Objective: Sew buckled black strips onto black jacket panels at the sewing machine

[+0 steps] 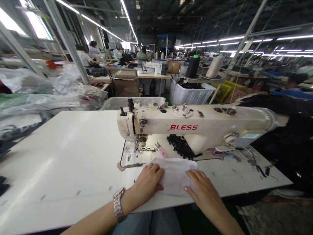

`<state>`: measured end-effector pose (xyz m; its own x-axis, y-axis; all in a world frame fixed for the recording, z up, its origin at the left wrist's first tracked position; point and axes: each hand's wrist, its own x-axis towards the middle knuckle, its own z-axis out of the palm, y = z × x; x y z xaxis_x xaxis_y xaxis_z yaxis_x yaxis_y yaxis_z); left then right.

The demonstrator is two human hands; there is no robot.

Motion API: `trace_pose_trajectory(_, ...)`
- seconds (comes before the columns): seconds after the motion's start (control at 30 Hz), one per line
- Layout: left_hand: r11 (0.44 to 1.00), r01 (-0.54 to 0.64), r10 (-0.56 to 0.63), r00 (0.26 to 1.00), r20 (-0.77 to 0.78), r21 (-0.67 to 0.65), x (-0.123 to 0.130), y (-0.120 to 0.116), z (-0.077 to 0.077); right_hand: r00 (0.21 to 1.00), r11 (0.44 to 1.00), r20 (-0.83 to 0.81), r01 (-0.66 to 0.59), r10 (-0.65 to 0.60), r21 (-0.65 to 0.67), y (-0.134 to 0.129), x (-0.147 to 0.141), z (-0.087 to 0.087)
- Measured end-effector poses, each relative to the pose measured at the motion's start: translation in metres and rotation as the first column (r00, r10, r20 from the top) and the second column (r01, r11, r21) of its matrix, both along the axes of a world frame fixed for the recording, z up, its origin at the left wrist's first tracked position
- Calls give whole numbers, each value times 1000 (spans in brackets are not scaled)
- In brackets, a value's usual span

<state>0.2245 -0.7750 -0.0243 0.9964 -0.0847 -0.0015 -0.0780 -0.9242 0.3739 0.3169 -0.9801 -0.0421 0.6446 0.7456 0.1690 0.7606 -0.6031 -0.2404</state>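
Head view: left hand and right hand lie open and flat, not gripping, pressing a white cloth onto the sewing table. The cloth sits just short of the presser foot of the BLESS sewing machine, not under it; pink-handled snips lie just beside the cloth.

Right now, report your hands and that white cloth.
Left hand, right hand flat on the white cloth. Pink-handled scissors just beyond it, by the BLESS sewing machine. Nothing in the way.
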Motion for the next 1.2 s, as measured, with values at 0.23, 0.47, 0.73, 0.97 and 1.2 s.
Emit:
trace_pose_trajectory(0.23,998,-11,14,999,48,-62,-3,5,-1,944,989,-331,61,-12,136,-17,15,8)
trace_pose_trajectory(0.47,999,47,-41,894,446,-1,-14,17,-8,968,879,-148,-112,201,464,-18,9,4)
trace_pose_trajectory(0.73,998,15,8,928,373,-60,-38,19,-10,946,969,-269,-125,180,212,-23,-4,3)
trace_pose_trajectory(0.97,999,32,-27,956,293,-10,-31,12,-4,986,966,-37,-154,165,209,-2,3,7)
trace_pose_trajectory(1.2,999,18,5,904,427,-49,-28,14,-9,985,967,-155,106,-71,230,17,23,16)
